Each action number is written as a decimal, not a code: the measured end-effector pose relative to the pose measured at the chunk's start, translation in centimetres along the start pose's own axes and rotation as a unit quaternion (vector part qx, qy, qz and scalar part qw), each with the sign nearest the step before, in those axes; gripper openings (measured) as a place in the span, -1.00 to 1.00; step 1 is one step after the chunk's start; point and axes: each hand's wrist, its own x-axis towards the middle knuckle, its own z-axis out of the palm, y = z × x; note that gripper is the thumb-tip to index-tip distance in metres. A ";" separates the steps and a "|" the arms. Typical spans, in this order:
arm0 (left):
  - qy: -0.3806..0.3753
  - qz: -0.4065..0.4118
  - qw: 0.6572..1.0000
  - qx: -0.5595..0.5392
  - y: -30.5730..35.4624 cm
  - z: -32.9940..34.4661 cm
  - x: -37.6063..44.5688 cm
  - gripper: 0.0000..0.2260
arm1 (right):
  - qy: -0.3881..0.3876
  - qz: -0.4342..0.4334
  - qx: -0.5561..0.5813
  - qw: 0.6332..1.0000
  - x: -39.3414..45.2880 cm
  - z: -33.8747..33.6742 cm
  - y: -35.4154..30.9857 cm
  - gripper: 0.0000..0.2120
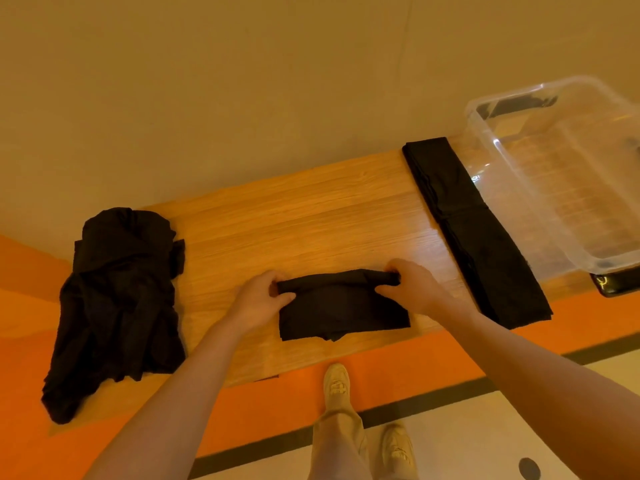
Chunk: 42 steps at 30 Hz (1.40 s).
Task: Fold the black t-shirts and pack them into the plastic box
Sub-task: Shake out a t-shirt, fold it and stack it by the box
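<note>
Gripping rolled t-shirt (341, 299), both hands (263, 296); unfolded pile (117, 306) left, plastic box (561, 181) right.

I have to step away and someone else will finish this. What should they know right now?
Left hand and right hand each pinch an end of the shirt at the table's near edge, rolling its far edge toward the person. Folded strips lie on the right, beside the box. Unfolded pile sits on the left. Box looks empty: nothing packed. Left: finish this shirt, fold the pile, pack everything.
</note>
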 end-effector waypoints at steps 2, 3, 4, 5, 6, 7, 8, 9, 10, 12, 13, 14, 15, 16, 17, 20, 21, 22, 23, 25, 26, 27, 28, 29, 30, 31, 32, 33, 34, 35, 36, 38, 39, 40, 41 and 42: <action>0.004 0.004 0.993 -0.119 1.2 -0.2 0.4 -0.86 | 0.049 0.031 0.123 0.991 -1.3 0.3 0.6 -0.83; 0.006 0.009 0.989 -0.151 2.0 -0.3 0.6 -0.86 | 0.078 0.041 0.166 0.982 -1.9 0.6 0.7 -0.83; 0.008 0.017 0.986 -0.164 2.7 -0.3 0.8 -0.87 | 0.108 0.047 0.205 0.972 -2.6 0.8 0.9 -0.84; 0.012 0.028 0.985 -0.171 3.6 -0.2 1.2 -0.89 | 0.136 0.053 0.237 0.960 -3.2 1.0 0.9 -0.84; 0.015 0.042 0.983 -0.177 4.4 -0.1 1.5 -0.88 | 0.164 0.060 0.261 0.949 -3.8 1.1 1.0 -0.85; 0.018 0.056 0.981 -0.185 5.3 0.1 1.9 -0.88 | 0.192 0.067 0.279 0.939 -4.3 1.1 1.1 -0.86; 0.018 0.067 0.978 -0.198 6.2 0.3 2.4 -0.87 | 0.219 0.074 0.294 0.927 -4.8 1.1 1.2 -0.88; 0.015 0.078 0.975 -0.208 7.2 0.6 2.8 -0.87 | 0.245 0.080 0.309 0.915 -5.4 0.9 1.4 -0.89; 0.013 0.093 0.972 -0.215 8.3 0.8 3.3 -0.86 | 0.272 0.086 0.324 0.902 -5.9 0.6 1.5 -0.89; 0.004 0.129 0.968 -0.214 11.0 1.4 4.1 -0.80 | 0.324 0.103 0.353 0.872 -6.9 -0.1 1.9 -0.87; -0.005 0.147 0.967 -0.210 12.4 1.8 4.5 -0.77 | 0.347 0.116 0.367 0.855 -7.4 -0.5 2.3 -0.86; -0.018 0.162 0.964 -0.208 13.8 2.2 4.9 -0.75 | 0.366 0.132 0.383 0.838 -7.8 -0.9 2.7 -0.86; -0.034 0.176 0.962 -0.208 15.3 2.7 5.4 -0.74 | 0.382 0.151 0.404 0.818 -8.2 -1.4 3.1 -0.85; -0.053 0.190 0.958 -0.208 16.7 3.3 5.9 -0.74 | 0.396 0.171 0.426 0.795 -8.6 -1.9 3.6 -0.84; -0.071 0.205 0.955 -0.202 18.0 4.0 6.4 -0.74 | 0.407 0.189 0.450 0.772 -8.9 -2.4 4.1 -0.83; -0.110 0.253 0.947 -0.166 21.7 6.3 8.1 -0.70 | 0.435 0.227 0.512 0.705 -10.0 -3.7 5.8 -0.80; -0.122 0.265 0.945 -0.148 22.9 7.2 8.7 -0.68 | 0.444 0.238 0.526 0.685 -10.3 -4.0 6.4 -0.78; -0.134 0.275 0.943 -0.132 24.0 8.1 9.2 -0.66 | 0.452 0.249 0.537 0.667 -10.4 -4.3 7.0 -0.76; -0.142 0.282 0.942 -0.115 25.1 9.0 9.8 -0.65 | 0.458 0.258 0.548 0.650 -10.5 -4.6 7.5 -0.75; -0.140 0.286 0.945 -0.077 27.1 10.5 10.7 -0.64 | 0.462 0.269 0.574 0.620 -10.4 -4.9 8.5 -0.74; -0.131 0.279 0.949 -0.064 28.0 11.2 11.3 -0.63 | 0.463 0.274 0.582 0.609 -10.1 -5.0 9.0 -0.72; -0.120 0.266 0.955 -0.058 28.9 11.8 11.9 -0.63 | 0.464 0.280 0.589 0.599 -9.8 -5.1 9.4 -0.71; -0.111 0.247 0.961 -0.059 29.5 12.3 12.5 -0.62 | 0.466 0.287 0.593 0.591 -9.5 -5.1 9.7 -0.70; -0.104 0.226 0.966 -0.065 30.1 12.9 13.0 -0.62 | 0.468 0.292 0.596 0.583 -9.1 -5.1 10.1 -0.71; -0.098 0.210 0.970 -0.071 30.5 13.3 13.5 -0.62 | 0.471 0.294 0.596 0.580 -8.8 -5.1 10.4 -0.73; -0.092 0.200 0.973 -0.072 30.8 13.8 13.8 -0.62 | 0.471 0.297 0.598 0.577 -8.5 -5.1 10.6 -0.74; -0.088 0.196 0.974 -0.065 31.0 14.3 14.1 -0.62 | 0.470 0.302 0.599 0.573 -8.3 -5.1 11.0 -0.74; -0.083 0.197 0.975 -0.059 31.0 14.6 14.4 -0.63 | 0.468 0.308 0.600 0.571 -8.1 -5.0 11.2 -0.74; -0.079 0.200 0.975 -0.054 30.9 14.8 14.4 -0.64 | 0.465 0.316 0.599 0.571 -7.9 -4.8 11.4 -0.74; -0.076 0.204 0.975 -0.047 30.8 15.1 14.4 -0.64 | 0.461 0.326 0.597 0.570 -7.9 -4.5 11.7 -0.75; -0.073 0.208 0.975 -0.038 30.7 15.3 14.4 -0.65 | 0.456 0.337 0.593 0.571 -7.9 -4.2 12.0 -0.76; -0.061 0.219 0.974 -0.013 30.5 15.7 14.3 -0.64 | 0.449 0.350 0.581 0.582 -8.0 -3.5 12.3 -0.78; -0.047 0.230 0.972 0.004 30.3 15.9 14.2 -0.64 | 0.446 0.354 0.573 0.589 -8.0 -3.2 12.5 -0.80; -0.022 0.252 0.967 0.033 30.2 15.9 14.0 -0.65 | 0.445 0.356 0.560 0.601 -8.2 -3.0 12.5 -0.80; 0.015 0.285 0.955 0.075 30.0 15.9 13.8 -0.65 | 0.451 0.356 0.530 0.623 -8.4 -2.7 12.5 -0.79; 0.057 0.326 0.936 0.120 29.8 15.8 13.5 -0.66 | 0.465 0.353 0.474 0.660 -8.6 -2.6 12.4 -0.77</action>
